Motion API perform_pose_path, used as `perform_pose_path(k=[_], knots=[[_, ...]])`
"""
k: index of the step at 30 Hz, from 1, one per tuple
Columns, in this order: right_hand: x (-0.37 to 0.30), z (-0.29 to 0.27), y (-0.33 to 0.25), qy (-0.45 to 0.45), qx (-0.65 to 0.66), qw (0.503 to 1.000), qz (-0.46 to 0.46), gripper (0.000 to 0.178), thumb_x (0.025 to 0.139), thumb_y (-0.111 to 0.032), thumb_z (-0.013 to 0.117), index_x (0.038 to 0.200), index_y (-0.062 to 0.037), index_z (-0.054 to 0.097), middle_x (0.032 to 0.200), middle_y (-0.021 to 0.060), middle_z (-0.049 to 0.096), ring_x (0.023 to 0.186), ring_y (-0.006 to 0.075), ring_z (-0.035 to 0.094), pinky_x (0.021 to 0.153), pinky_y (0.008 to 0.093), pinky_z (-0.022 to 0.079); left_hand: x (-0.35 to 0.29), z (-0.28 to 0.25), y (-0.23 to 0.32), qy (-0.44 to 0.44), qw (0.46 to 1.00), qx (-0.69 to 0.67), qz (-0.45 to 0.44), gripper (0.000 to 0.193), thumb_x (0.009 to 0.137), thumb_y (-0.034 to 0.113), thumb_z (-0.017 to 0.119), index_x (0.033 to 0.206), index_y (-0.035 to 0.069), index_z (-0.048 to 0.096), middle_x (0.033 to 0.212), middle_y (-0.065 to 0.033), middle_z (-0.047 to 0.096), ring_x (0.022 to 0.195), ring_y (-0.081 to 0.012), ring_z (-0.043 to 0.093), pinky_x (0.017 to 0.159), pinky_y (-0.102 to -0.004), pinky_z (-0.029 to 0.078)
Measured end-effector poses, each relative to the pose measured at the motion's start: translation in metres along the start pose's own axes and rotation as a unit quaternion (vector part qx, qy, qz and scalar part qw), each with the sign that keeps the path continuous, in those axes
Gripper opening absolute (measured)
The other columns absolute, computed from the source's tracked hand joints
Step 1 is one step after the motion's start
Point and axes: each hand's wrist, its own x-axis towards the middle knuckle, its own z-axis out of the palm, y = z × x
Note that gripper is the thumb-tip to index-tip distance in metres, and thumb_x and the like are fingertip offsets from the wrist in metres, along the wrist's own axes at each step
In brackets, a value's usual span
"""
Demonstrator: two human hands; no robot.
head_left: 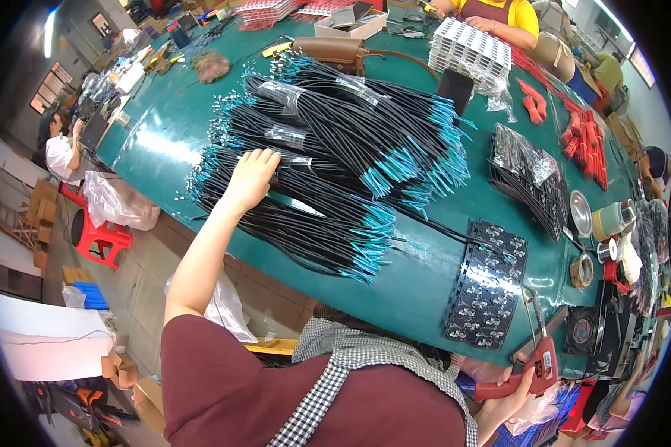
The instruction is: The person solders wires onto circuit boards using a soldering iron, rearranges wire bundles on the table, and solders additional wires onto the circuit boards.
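Observation:
My left hand (253, 179) is on the near pile of black cables (291, 231), its fingers bent over them near their left ends. The cables lie in several bundles with teal wire ends at the right and small metal tips at the left. Clear wrap binds the upper bundles (335, 97). Low at the right, my right hand (511, 398) grips a red soldering gun (540, 365), its metal tip pointing up beside a dark panel of circuit boards (488, 287). A black cable runs from the pile to the panel's upper edge.
The green table (410, 261) also bears a bag of black leads (529, 175), red wire bundles (585, 145), stacked white trays (470, 56), a phone (455, 91) and a brown bag (328, 51). Tape and solder spools (608, 249) stand at right. A person in yellow (525, 18) works opposite.

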Motion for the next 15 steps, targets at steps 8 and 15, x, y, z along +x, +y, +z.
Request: perform_pose_path(k=[8,15], knots=[[-0.008,0.019,-0.008,0.053,-0.009,0.998,-0.03,0.037,0.09,-0.021,0.05,0.119,0.0001,0.041,0.097,0.0117,0.059,0.051,0.0079,0.046,0.04,0.0177,0.035,0.0,0.0,0.003,0.124,0.992,-0.007,0.025,0.039,0.054,0.004,0.063,0.092,0.004,0.052,0.095,-0.0097,0.049,0.094,-0.0285,0.046,0.084,-0.0364,0.039],[-0.008,0.014,-0.012,-0.033,-0.082,0.995,-0.049,0.03,0.094,-0.013,0.038,0.121,0.0021,0.036,0.106,0.0111,0.05,0.061,0.0081,0.041,0.057,0.0188,0.035,0.011,-0.056,-0.004,0.287,0.954,-0.084,-0.028,0.048,0.048,-0.003,0.065,0.093,0.005,0.053,0.091,-0.0101,0.057,0.095,-0.0303,0.053,0.091,-0.044,0.038]])
